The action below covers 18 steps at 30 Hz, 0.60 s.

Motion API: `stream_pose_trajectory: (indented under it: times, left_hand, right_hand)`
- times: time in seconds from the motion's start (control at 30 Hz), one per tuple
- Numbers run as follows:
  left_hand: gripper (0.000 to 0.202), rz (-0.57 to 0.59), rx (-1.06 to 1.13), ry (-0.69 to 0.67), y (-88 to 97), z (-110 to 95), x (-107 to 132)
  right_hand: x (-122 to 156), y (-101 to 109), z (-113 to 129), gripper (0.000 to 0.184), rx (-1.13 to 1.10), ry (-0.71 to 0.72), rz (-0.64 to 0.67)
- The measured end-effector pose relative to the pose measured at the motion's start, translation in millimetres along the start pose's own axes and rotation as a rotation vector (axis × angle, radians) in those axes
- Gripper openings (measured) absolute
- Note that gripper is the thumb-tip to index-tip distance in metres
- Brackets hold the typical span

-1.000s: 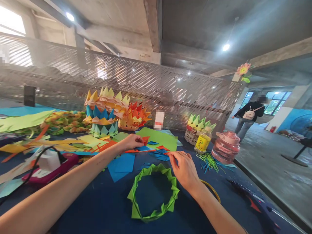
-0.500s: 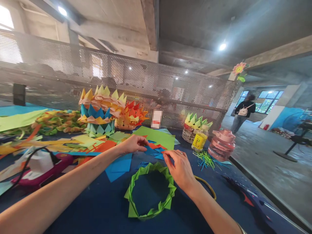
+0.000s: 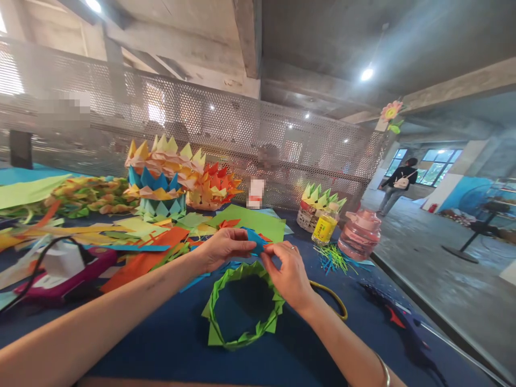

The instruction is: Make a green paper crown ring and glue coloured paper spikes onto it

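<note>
Between my hands is a piece of blue folded paper (image 3: 255, 241), raised just beyond a green folded-paper ring (image 3: 213, 322). My left hand (image 3: 228, 247) pinches its left side between thumb and fingers. At its lower right edge, the fingertips of my right hand (image 3: 287, 271) are pressed together on the same paper. The green ring lies flat on the dark blue table (image 3: 161, 344), its pointed folds facing outward, and my right hand partly covers its right rim. Orange paper pieces (image 3: 228, 224) lie behind my left hand on green sheets (image 3: 266, 226).
Folded-paper crowns (image 3: 161, 183) stand stacked at the back left, near paper scraps (image 3: 141, 231) and a magenta power strip (image 3: 64, 279). To the right are a yellow-labelled bottle (image 3: 324, 228), a pink jug (image 3: 359, 235), a yellow ring (image 3: 334, 298) and a glue gun (image 3: 399, 312). A person (image 3: 399, 183) walks beyond.
My hands have come closer together, and the blue paper is now lifted between them. Before, my left hand was reaching over blue pieces on the table. The view has shifted slightly.
</note>
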State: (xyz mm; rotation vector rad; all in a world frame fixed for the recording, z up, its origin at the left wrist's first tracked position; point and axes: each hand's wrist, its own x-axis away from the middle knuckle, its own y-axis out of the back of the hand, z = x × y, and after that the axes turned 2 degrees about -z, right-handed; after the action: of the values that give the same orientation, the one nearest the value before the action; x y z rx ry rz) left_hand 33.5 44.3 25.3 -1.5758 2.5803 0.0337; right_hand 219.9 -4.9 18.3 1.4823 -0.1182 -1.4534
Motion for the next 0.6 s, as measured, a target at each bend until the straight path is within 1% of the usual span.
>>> stream_pose_trajectory:
  times: [0.1, 0.27, 0.43, 0.5, 0.53, 0.6]
  left_hand:
    - [0.036, -0.015, 0.042, 0.037, -1.0, 2, 5]
    - [0.036, -0.020, 0.048, 0.046, 0.5, 4, 14]
    - [0.038, -0.057, -0.040, 0.017, 2.2, 10, 20]
    - [0.044, -0.066, -0.073, -0.017, 2.2, 12, 21]
    - [0.049, -0.066, -0.082, -0.027, 2.5, 13, 21]
    - [0.058, -0.065, -0.090, -0.014, 4.1, 13, 21]
  right_hand:
    - [1, -1, 1, 0.009, -0.003, 0.019, 0.015]
    - [4, -3, 2, 0.008, 0.015, 0.060, 0.070]
    - [5, -2, 8, 0.006, 0.066, 0.074, 0.141]
    - [4, 5, 11, 0.002, 0.095, 0.064, 0.163]
    - [5, 11, 11, 0.003, 0.112, 0.050, 0.167]
    - [10, 32, 10, 0.011, 0.161, -0.012, 0.155]
